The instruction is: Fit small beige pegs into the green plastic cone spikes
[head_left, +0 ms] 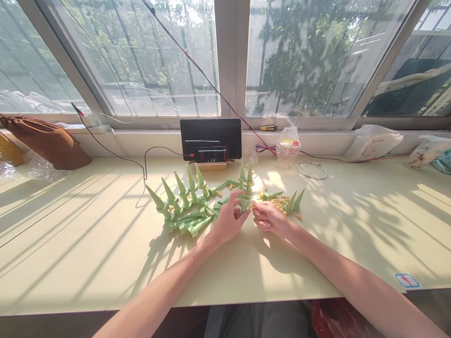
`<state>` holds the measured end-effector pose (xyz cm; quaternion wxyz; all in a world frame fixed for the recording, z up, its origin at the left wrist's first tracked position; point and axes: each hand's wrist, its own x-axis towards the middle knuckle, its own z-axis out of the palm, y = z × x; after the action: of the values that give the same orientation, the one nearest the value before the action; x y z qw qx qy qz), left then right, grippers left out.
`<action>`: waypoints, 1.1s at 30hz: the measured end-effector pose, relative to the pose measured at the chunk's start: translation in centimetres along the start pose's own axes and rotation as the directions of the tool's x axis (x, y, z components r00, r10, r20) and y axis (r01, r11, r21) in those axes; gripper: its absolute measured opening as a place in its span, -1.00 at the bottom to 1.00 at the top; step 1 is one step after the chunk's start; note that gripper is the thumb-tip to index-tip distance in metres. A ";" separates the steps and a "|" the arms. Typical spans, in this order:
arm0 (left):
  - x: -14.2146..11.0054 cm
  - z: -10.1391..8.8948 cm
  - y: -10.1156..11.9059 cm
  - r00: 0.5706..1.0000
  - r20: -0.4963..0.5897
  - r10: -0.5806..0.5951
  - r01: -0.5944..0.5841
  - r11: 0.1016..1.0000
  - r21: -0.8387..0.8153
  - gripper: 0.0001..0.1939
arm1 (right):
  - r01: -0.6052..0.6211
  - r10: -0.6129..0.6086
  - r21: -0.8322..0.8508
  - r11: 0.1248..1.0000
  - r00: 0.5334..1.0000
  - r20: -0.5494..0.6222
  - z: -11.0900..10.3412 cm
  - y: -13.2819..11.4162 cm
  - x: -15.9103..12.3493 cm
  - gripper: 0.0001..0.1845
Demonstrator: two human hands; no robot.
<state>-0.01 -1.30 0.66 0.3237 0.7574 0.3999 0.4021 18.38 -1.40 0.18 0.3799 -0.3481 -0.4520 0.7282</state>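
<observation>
My left hand [230, 217] grips a green plastic watering spike [245, 202] between thumb and fingers, its round open end facing up toward me. Against that spike's right side, my right hand [269, 217] pinches a small yellow plug [251, 205], mostly covered by the fingertips. To the left, several green spikes stand point up in a row [183, 192], with more lying in a heap [192, 224] before them. Beyond my hands two more spikes [246, 176] stand upright. A pile of yellow plugs [280, 203] lies right of my right hand, beside two upright spikes [295, 201].
A black tablet [211, 134] leans at the back, with a phone [211, 154] on a small stand before it. A bagged cup [289, 146], a coiled white cable [312, 171] and a brown bag [45, 141] sit along the window sill side of the table [105, 263].
</observation>
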 end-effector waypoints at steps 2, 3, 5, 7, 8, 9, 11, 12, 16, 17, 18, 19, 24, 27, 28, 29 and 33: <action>0.0 -0.1 0.1 0.999 -0.026 0.037 -0.036 0.999 0.026 -0.54 | 0.053 -0.053 -0.018 0.998 0.999 -0.007 0.2 0.0 -0.1 -0.50; 0.0 -0.1 0.1 0.998 -0.029 0.046 -0.045 0.998 0.041 -0.53 | 0.078 -0.079 -0.024 0.997 0.997 -0.007 0.2 0.0 -0.1 -0.49; 0.1 -0.2 0.0 0.999 -0.024 0.049 -0.047 0.997 0.063 -0.55 | 0.127 -0.128 -0.036 0.991 0.992 0.001 0.3 0.0 -0.1 -0.49; 0.1 -0.3 0.0 0.999 -0.024 0.045 -0.043 0.997 0.071 -0.59 | 0.171 -0.171 -0.045 0.984 0.985 0.014 0.4 -0.1 -0.2 -0.50; 0.2 -0.3 -0.1 0.998 -0.030 0.052 -0.050 0.996 0.073 -0.61 | 0.186 -0.185 -0.050 0.981 0.983 0.020 0.4 -0.1 -0.2 -0.52; 0.2 -0.4 -0.1 0.997 -0.038 0.067 -0.064 0.995 0.075 -0.63 | 0.194 -0.193 -0.054 0.979 0.981 0.024 0.4 -0.2 -0.2 -0.52; 0.3 -0.4 -0.2 0.993 -0.052 0.104 -0.100 0.992 0.071 -0.65 | 0.201 -0.199 -0.060 0.978 0.980 0.027 0.5 -0.2 -0.3 -0.54; 0.3 -0.4 -0.2 0.991 -0.057 0.119 -0.115 0.991 0.067 -0.65 | 0.201 -0.200 -0.062 0.978 0.979 0.027 0.5 -0.3 -0.3 -0.54; 0.3 -0.4 -0.4 0.987 -0.062 0.149 -0.146 0.988 0.054 -0.65 | 0.201 -0.200 -0.063 0.978 0.980 0.023 0.5 -0.2 -0.3 -0.56; 0.4 -0.3 -0.4 0.987 -0.061 0.151 -0.148 0.988 0.046 -0.66 | 0.201 -0.200 -0.064 0.977 0.979 0.020 0.5 -0.2 -0.3 -0.56; 0.4 -0.3 -0.5 0.987 -0.059 0.148 -0.146 0.989 0.033 -0.66 | 0.202 -0.201 -0.067 0.977 0.979 0.016 0.5 -0.1 -0.3 -0.56; 0.4 -0.3 -0.5 0.989 -0.056 0.139 -0.138 0.990 0.017 -0.67 | 0.203 -0.202 -0.070 0.977 0.979 0.011 0.5 -0.1 -0.3 -0.56; 0.5 -0.1 -0.1 0.999 -0.026 -0.042 0.038 0.987 -0.154 -0.69 | 0.229 -0.234 -0.098 0.969 0.971 -0.044 0.5 0.0 -0.2 -0.54; 0.6 -0.1 0.4 0.992 0.029 -0.125 0.128 0.927 -0.352 -0.61 | 0.262 -0.277 -0.118 0.958 0.952 -0.132 0.5 0.0 -0.2 -0.54; 0.7 -0.2 0.6 0.988 0.052 -0.145 0.153 0.897 -0.414 -0.57 | 0.272 -0.291 -0.132 0.953 0.943 -0.161 0.5 0.0 -0.2 -0.55; 0.7 -0.2 0.8 0.984 0.063 -0.164 0.175 0.867 -0.467 -0.55 | 0.279 -0.304 -0.149 0.949 0.935 -0.184 0.5 -0.1 -0.2 -0.56; 0.8 -0.5 1.2 0.970 0.099 -0.222 0.237 0.775 -0.586 -0.53 | 0.299 -0.344 -0.215 0.930 0.914 -0.215 0.7 -0.2 -0.1 -0.56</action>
<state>0.24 -1.12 2.18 0.5953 0.5686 0.3392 0.4553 17.90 -1.75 0.60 0.5160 -0.3898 -0.5149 0.5628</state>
